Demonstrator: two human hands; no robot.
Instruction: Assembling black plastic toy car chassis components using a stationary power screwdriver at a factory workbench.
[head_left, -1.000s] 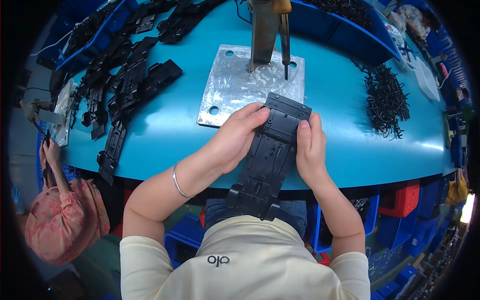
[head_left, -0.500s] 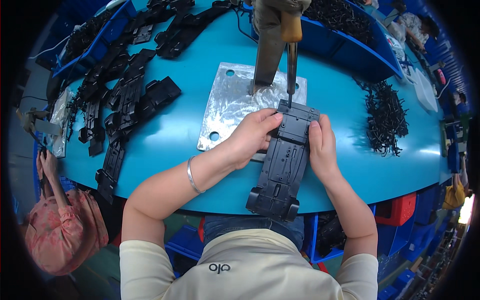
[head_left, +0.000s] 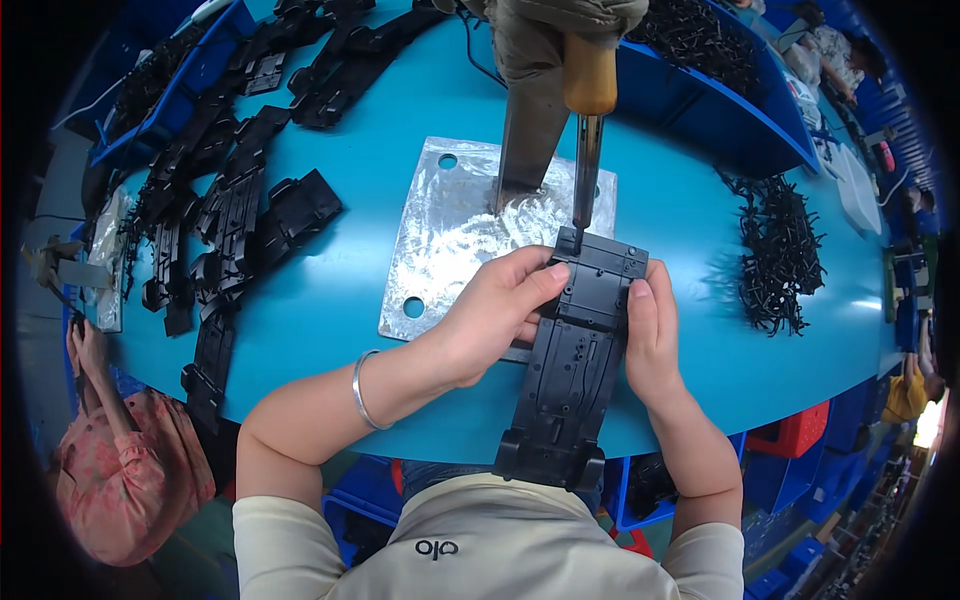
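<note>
A long black plastic toy-car chassis (head_left: 575,365) is held up by both hands, tilted with its near end toward my body. My left hand (head_left: 500,310) grips its far left edge, thumb on top and fingers partly hidden beneath. My right hand (head_left: 653,325) holds the far right edge, thumb along the side. Over the far left corner a metal-shafted iron with a wooden handle (head_left: 590,85) points straight down. Its thin tip meets the chassis there or lies just above it; I cannot tell which.
A metal plate (head_left: 430,235) with corner holes carries the upright post (head_left: 528,130) beside the iron. Several black chassis (head_left: 235,220) lie to the left. A heap of small black parts (head_left: 780,255) lies right, near a blue bin (head_left: 720,110). Another person (head_left: 130,470) sits at left.
The whole view has shifted, so table, iron and chassis appear slightly lower. Both hands keep their grip, and the iron's tip stays at the chassis's far left corner.
</note>
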